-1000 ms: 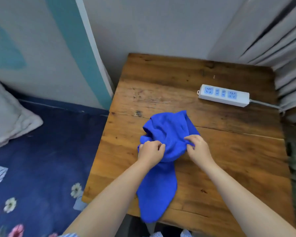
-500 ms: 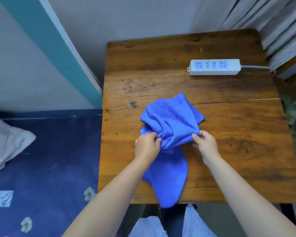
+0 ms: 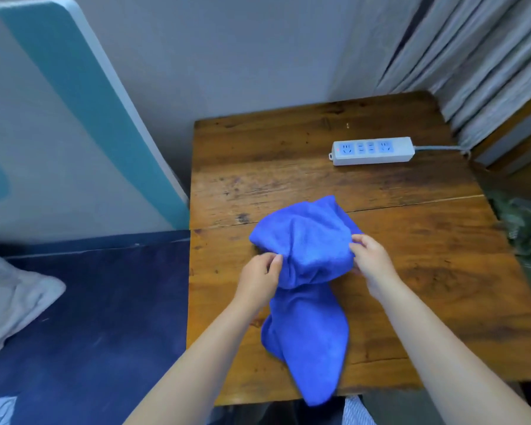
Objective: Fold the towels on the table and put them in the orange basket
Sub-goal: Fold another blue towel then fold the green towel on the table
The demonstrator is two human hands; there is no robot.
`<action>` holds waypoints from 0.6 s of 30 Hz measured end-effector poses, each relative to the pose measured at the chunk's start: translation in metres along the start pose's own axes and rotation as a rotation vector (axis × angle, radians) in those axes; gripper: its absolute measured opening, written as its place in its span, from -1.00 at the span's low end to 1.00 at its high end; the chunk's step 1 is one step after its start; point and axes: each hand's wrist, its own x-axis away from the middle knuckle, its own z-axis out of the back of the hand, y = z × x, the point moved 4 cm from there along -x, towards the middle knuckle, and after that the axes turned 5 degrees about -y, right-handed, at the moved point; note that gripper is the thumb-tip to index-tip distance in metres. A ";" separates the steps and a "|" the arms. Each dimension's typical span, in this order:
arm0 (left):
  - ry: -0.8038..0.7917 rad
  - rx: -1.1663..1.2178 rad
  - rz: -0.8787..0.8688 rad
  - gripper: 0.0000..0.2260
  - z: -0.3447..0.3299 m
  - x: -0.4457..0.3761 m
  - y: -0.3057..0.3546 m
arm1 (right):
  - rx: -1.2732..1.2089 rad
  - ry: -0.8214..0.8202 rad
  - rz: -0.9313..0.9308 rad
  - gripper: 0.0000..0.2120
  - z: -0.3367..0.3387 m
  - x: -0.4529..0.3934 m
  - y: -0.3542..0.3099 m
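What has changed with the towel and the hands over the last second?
Little. Both hands have kept their grip on the bunched blue towel: left hand pinching its left side, right hand its right. They have spread slightly apart, widening the bunch between them. The towel's tail still hangs over the near edge of the table, and the power strip has not moved. The camera itself shifted.

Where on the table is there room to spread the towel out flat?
Bare wood lies right of the right hand, out to the table edge, and in the far left corner beside the power strip. The middle is crowded: the blue towel is bunched between both hands, left hand pinching it.
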 end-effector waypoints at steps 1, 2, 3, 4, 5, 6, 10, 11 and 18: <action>-0.055 0.031 0.008 -0.73 -0.010 0.001 -0.006 | -0.038 -0.019 -0.074 -0.75 -0.004 0.001 0.012; -0.102 0.034 0.009 -0.75 -0.018 0.001 -0.012 | -0.057 -0.038 -0.120 -0.72 -0.008 0.003 0.023; -0.139 0.020 0.008 -0.79 -0.022 0.003 -0.016 | -0.057 -0.055 -0.141 -0.69 -0.010 0.006 0.031; -0.155 -0.001 0.006 -0.81 -0.026 0.004 -0.019 | -0.046 -0.071 -0.146 -0.69 -0.011 0.010 0.037; -0.152 -0.039 -0.006 -0.81 -0.029 0.006 -0.021 | -0.020 -0.080 -0.133 -0.69 -0.012 0.014 0.041; -0.137 -0.104 -0.030 -0.80 -0.031 0.006 -0.022 | 0.017 -0.085 -0.118 -0.69 -0.014 0.018 0.042; -0.070 -0.446 -0.132 -0.73 -0.040 0.010 -0.017 | 0.144 -0.136 -0.103 -0.58 -0.018 0.029 0.050; -0.059 -0.463 -0.133 -0.73 -0.042 0.010 -0.015 | 0.136 -0.153 -0.110 -0.56 -0.018 0.031 0.053; -0.005 -0.247 -0.037 -0.72 -0.051 0.006 -0.012 | -0.132 -0.121 -0.214 -0.65 0.015 0.035 0.064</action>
